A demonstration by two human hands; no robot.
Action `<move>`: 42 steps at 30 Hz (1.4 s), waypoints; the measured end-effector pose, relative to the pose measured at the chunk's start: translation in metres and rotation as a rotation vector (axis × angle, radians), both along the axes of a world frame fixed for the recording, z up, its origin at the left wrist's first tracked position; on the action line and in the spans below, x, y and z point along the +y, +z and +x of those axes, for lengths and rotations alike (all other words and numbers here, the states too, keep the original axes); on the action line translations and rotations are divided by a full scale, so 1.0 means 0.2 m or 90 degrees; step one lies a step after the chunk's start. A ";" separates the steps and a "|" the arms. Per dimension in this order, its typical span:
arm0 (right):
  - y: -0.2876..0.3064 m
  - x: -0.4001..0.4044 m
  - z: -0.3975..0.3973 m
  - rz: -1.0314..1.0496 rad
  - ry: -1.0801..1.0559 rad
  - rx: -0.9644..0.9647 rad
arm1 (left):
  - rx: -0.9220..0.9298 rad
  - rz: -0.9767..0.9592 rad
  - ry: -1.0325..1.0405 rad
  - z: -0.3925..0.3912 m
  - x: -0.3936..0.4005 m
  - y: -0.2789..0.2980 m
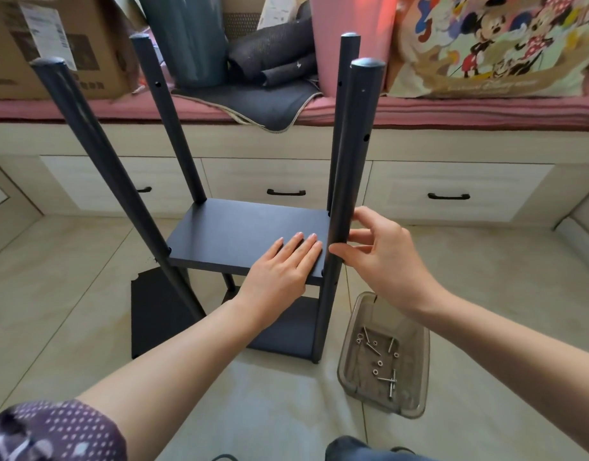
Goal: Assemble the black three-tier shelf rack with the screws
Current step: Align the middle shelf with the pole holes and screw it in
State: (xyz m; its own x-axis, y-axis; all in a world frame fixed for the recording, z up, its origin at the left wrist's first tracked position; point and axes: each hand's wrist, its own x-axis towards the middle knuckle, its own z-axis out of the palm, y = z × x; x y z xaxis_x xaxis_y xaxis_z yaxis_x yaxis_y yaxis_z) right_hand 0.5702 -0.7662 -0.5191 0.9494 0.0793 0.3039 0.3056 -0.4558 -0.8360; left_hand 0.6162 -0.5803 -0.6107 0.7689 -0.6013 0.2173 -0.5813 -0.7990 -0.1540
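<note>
Two hands steady the rack: your left hand [286, 261] lies flat, fingers straight, on the middle shelf [239, 234]; your right hand [379, 251] pinches the near-right post [349, 181]. Press down while aligning holes; screws [382, 361] wait below your right wrist.

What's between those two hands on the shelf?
In the head view, the near right post stands between the left hand, flat on the middle shelf, and the right hand.
</note>
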 end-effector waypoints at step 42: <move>-0.03 -0.03 0.00 0.054 0.037 0.011 | 0.027 -0.064 -0.064 -0.05 -0.04 0.03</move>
